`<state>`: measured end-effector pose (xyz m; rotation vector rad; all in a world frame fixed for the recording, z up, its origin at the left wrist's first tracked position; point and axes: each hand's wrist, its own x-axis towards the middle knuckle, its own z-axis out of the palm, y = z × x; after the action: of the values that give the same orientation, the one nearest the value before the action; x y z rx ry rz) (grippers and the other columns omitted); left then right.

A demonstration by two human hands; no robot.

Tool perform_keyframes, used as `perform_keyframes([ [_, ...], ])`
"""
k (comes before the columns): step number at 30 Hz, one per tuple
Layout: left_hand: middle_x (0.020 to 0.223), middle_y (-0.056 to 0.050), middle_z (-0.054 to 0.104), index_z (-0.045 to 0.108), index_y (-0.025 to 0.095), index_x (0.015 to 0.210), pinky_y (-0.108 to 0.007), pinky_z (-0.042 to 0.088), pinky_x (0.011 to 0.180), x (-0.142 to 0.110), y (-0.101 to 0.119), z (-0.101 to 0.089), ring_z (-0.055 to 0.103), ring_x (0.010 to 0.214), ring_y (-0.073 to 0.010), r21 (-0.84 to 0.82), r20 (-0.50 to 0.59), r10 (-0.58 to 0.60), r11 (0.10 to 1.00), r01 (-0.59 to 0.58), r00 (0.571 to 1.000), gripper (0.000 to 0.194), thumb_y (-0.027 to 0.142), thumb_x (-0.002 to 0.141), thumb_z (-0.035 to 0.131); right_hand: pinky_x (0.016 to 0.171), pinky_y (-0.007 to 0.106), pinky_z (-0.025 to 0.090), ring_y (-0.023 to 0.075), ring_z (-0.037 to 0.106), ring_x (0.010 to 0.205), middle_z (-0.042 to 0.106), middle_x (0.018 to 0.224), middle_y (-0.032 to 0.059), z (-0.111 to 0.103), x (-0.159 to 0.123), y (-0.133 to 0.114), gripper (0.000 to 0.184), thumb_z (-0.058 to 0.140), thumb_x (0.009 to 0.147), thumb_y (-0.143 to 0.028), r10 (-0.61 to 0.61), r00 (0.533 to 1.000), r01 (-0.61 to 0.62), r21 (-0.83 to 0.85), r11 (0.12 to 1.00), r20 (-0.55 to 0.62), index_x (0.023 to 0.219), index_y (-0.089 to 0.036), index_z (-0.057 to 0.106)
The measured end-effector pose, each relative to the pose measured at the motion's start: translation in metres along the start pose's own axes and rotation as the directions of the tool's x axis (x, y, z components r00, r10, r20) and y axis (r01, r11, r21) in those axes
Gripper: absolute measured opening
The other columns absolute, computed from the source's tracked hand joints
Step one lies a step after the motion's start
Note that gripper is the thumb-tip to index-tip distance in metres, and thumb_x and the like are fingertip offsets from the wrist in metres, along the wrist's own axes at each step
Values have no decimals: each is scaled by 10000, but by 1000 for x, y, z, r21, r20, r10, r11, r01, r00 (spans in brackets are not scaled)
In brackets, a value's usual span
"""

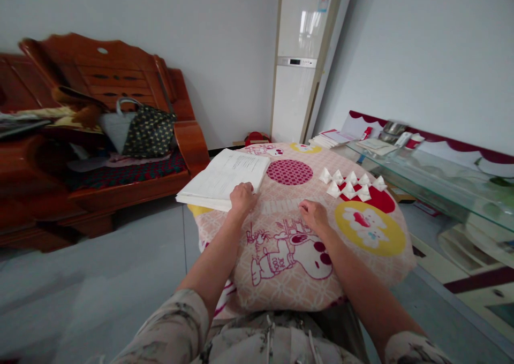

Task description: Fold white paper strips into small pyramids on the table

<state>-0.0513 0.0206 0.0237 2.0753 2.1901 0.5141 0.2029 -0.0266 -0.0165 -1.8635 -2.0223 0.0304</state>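
Observation:
My left hand [242, 198] rests at the lower right corner of a thick stack of white paper [223, 174], its fingers curled; whether they grip a sheet is hidden. To the right, my right hand [315, 215] is held low over the patterned tablecloth [241, 283] with its fingers closed. Anything inside them is too small to make out. Between the two hands lies a pale striped patch [278, 206], and I cannot tell whether it is paper or print on the cloth. Several folded white paper pyramids [349, 187] stand in rows beyond my right hand.
A glass-topped cabinet [433, 176] borders the table on the right, with metal bowls [391, 131] and a paper cup [414, 141] on it. More papers [331, 138] lie at the table's far edge. On the left is a wooden sofa [120, 80] holding bags [148, 131].

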Motion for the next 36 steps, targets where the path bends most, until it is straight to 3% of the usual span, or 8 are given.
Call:
perform_keyframes([
  [4,1037,-115,749,762,193,1059,-321,510,831,2,-3,-2,691,1010,-263,-96,-5,10,995,-11,1000,277,208,892,542,643,278,316,176,600,713,750,809,69,1,0,1,226,537,925,-222,-3,1000,3,3,1000,-4,876,-192,755],
  [8,1203,-154,701,717,164,1213,-344,503,914,10,-15,-6,648,1139,-281,-65,-150,-40,997,31,988,367,183,937,475,639,282,313,182,600,718,752,814,80,1,0,1,230,536,927,-226,-5,1000,5,-10,1000,-3,880,-182,757],
  [11,1172,-186,693,736,127,1163,-362,512,884,11,-16,-5,661,1103,-304,18,-55,-59,998,60,997,369,152,935,447,637,282,313,182,598,712,748,806,80,0,0,0,224,543,923,-228,-4,1000,3,-10,1000,-6,885,-182,759],
  [15,1143,-152,715,763,152,1100,-339,510,892,6,-5,-1,684,1054,-270,-36,23,102,994,-101,994,371,160,966,417,633,278,312,175,587,694,742,788,61,-3,0,-2,212,550,908,-213,10,1000,-11,8,1000,12,883,-199,759],
  [21,1175,-117,717,717,153,1195,-312,506,933,6,-4,-3,679,1082,-236,-120,-110,60,990,-73,992,351,160,957,459,654,278,328,181,608,730,758,833,77,-6,0,-4,212,548,915,-210,16,999,-16,-3,1000,28,898,-184,758],
  [26,1173,-116,692,710,174,1172,-320,521,912,0,0,3,673,1075,-259,-59,14,142,988,-141,990,322,281,877,638,649,278,329,181,606,721,754,819,76,-6,0,-4,208,552,912,-213,18,1000,-17,-11,1000,22,888,-187,757],
  [36,1167,-129,673,711,178,1188,-305,515,899,-3,2,1,671,1073,-264,-90,22,94,992,-91,995,384,167,815,619,630,270,330,173,578,677,735,764,48,-4,-1,-3,207,549,902,-225,2,1000,-2,6,1000,-16,844,-211,748],
])
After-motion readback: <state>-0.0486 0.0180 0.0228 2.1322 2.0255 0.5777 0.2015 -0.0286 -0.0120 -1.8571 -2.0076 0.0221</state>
